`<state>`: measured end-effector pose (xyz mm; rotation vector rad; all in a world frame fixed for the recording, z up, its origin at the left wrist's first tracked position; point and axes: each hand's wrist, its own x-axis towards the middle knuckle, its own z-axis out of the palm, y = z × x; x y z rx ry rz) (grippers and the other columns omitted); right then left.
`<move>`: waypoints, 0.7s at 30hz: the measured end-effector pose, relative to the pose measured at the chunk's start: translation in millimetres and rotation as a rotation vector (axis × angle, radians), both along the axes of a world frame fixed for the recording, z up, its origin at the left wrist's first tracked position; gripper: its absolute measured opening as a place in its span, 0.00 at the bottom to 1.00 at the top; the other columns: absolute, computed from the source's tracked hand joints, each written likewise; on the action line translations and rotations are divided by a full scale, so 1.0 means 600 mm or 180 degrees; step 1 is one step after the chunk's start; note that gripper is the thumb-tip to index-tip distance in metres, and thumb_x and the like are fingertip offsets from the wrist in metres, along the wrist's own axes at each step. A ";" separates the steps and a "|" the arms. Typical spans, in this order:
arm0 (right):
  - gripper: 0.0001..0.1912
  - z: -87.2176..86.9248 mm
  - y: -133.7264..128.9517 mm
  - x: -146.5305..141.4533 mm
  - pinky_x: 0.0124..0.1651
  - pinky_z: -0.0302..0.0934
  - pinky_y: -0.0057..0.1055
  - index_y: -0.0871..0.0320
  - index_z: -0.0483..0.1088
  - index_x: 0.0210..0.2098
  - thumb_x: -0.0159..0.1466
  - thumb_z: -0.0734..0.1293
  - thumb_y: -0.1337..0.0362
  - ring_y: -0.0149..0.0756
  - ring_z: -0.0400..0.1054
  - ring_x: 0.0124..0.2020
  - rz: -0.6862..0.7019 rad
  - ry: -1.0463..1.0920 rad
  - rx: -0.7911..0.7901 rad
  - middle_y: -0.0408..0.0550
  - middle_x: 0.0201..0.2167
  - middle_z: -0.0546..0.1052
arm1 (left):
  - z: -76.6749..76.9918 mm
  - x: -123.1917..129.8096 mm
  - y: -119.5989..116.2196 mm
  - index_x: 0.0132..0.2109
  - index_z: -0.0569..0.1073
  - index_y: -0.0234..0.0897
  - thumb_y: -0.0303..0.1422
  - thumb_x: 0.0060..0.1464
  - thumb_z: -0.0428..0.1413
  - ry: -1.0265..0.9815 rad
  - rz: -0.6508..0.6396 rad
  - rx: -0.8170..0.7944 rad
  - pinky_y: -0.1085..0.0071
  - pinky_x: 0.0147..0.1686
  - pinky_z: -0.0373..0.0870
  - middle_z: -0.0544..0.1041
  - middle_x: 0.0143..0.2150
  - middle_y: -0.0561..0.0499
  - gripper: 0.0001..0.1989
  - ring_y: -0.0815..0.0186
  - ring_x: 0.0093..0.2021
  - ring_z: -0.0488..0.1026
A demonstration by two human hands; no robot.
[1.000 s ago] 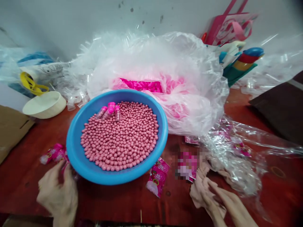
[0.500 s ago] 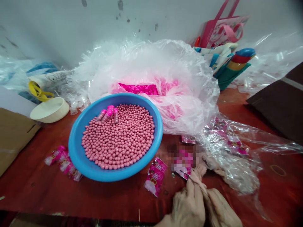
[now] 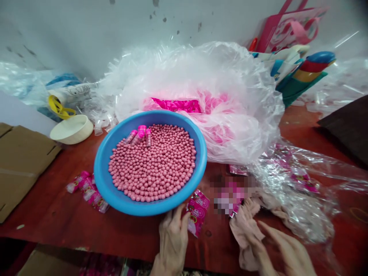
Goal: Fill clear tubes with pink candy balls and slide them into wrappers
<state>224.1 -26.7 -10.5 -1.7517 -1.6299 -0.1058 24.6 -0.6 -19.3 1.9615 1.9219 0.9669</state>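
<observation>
My left hand point(image 3: 174, 237) is at the front of a blue basin point(image 3: 101, 191). Its fingers reach to the basin's lower rim, with the thumb apart from them beside a flat pink printed packet point(image 3: 198, 212). Small round pink balls point(image 3: 152, 165) fill the basin, and several clear tubes with pink caps point(image 3: 138, 136) lie on top of them. To the right, my right hand point(image 3: 283, 249) has its fingers stretched and apart at a crumpled beige cloth point(image 3: 245, 234). I cannot tell how firmly the fingers touch the cloth.
Behind the basin a large clear bag point(image 3: 244, 76) holds pink pieces. Crumpled clear plastic point(image 3: 304, 203) lies right, several pink packets point(image 3: 89, 191) left. A white bowl point(image 3: 71, 130), cardboard box point(image 3: 25, 165) and dark brown box point(image 3: 347, 126) also stand on the red table point(image 3: 57, 226).
My hands were together at the cloth; now they are apart. The left has moved left to the basin's rim, and the right has opened beside the cloth. The view has shifted slightly.
</observation>
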 end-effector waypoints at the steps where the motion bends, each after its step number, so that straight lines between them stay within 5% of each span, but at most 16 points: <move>1: 0.16 -0.001 0.005 -0.019 0.38 0.67 0.34 0.60 0.71 0.44 0.63 0.65 0.56 0.42 0.72 0.35 0.0271 0.0062 0.0070 0.55 0.37 0.75 | -0.004 -0.009 -0.002 0.42 0.74 0.36 0.28 0.57 0.49 -0.0001 0.0087 -0.0035 0.62 0.36 0.75 0.80 0.37 0.42 0.10 0.56 0.36 0.78; 5: 0.14 -0.021 0.037 -0.098 0.28 0.67 0.25 0.59 0.73 0.37 0.67 0.59 0.59 0.33 0.72 0.27 0.1250 0.0217 -0.0157 0.48 0.28 0.74 | -0.008 -0.020 -0.002 0.39 0.76 0.39 0.25 0.55 0.51 -0.0087 0.0194 -0.0138 0.65 0.35 0.76 0.81 0.34 0.47 0.11 0.59 0.33 0.79; 9: 0.23 -0.043 0.051 -0.132 0.23 0.64 0.23 0.63 0.75 0.31 0.70 0.53 0.60 0.31 0.69 0.22 0.1258 0.0175 -0.0152 0.47 0.22 0.70 | -0.004 -0.021 0.003 0.36 0.78 0.40 0.25 0.54 0.51 -0.0162 0.0218 -0.0214 0.65 0.34 0.77 0.82 0.32 0.49 0.11 0.59 0.32 0.79; 21: 0.23 -0.044 0.054 -0.133 0.20 0.56 0.22 0.61 0.76 0.28 0.69 0.55 0.61 0.29 0.63 0.19 0.1101 0.0174 -0.0247 0.45 0.19 0.66 | -0.009 -0.024 0.006 0.34 0.79 0.40 0.26 0.52 0.54 -0.0414 0.0217 -0.0299 0.65 0.35 0.76 0.82 0.32 0.48 0.09 0.59 0.31 0.79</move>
